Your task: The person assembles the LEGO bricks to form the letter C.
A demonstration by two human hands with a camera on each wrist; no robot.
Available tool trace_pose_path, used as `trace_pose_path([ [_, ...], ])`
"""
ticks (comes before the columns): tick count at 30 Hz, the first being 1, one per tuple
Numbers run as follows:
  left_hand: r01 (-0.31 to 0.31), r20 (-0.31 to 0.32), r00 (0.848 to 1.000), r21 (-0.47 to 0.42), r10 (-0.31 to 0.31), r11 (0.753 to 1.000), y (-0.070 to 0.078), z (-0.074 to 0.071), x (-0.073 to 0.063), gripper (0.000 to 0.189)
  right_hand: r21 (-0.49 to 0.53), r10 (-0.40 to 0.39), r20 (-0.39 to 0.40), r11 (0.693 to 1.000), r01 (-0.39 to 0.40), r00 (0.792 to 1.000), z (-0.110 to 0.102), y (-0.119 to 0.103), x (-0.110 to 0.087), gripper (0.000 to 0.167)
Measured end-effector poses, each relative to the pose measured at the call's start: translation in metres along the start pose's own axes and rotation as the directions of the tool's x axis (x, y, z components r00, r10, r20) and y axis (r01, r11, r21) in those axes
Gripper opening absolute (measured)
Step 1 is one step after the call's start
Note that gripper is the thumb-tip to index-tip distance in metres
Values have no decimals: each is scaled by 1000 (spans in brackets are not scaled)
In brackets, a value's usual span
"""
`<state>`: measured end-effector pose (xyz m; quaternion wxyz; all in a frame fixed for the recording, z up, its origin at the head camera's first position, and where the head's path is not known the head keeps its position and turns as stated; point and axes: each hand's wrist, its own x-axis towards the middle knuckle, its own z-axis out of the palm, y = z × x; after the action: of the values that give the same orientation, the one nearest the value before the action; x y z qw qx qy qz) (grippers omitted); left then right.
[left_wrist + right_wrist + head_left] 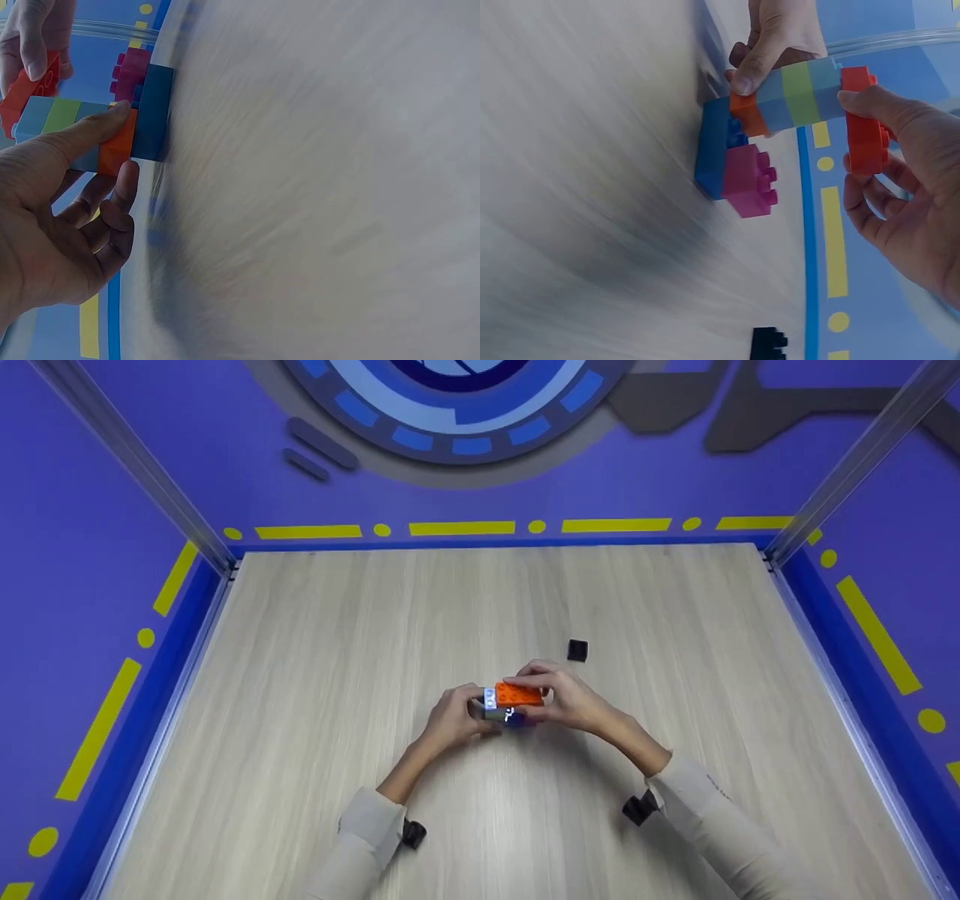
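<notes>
A column of toy building bricks rises from a long blue brick [711,150] on the table. An orange brick [748,116] is at its foot, with grey-blue and green [801,94] bricks above. Beside the column, a pink brick [746,180] sits on the blue one. My left hand [454,716] grips the column low down, its thumb across the orange brick. At the top, my right hand [566,697] pinches a red-orange brick [519,694] between thumb and fingers. That brick lies crosswise against the column's top end and juts out to one side.
A small black brick [577,650] lies on the wood-patterned table [337,622], just beyond the right hand. Blue-purple walls with yellow markings enclose the table at the back and both sides. Black wrist devices [640,808] stick out from the sleeve cuffs.
</notes>
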<state>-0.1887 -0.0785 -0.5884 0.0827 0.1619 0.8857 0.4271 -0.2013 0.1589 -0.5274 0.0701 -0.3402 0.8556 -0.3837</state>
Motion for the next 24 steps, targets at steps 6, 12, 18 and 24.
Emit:
trace_pose_path([
  [6,7,-2,1000,-2,-7,1000,0,0,0,40,-85,-26,37,996,29,999,-5,-8,6,45],
  [12,42,-4,999,-16,-42,999,-1,0,-2,37,-122,-56,48,991,61,997,-3,-13,10,45],
  [18,28,-6,1000,7,-28,1000,1,2,-1,39,-120,-60,-9,991,59,998,0,-8,5,44],
  [24,-8,-23,1000,38,9,999,1,1,0,41,-114,-20,-46,993,15,999,3,-3,0,45],
])
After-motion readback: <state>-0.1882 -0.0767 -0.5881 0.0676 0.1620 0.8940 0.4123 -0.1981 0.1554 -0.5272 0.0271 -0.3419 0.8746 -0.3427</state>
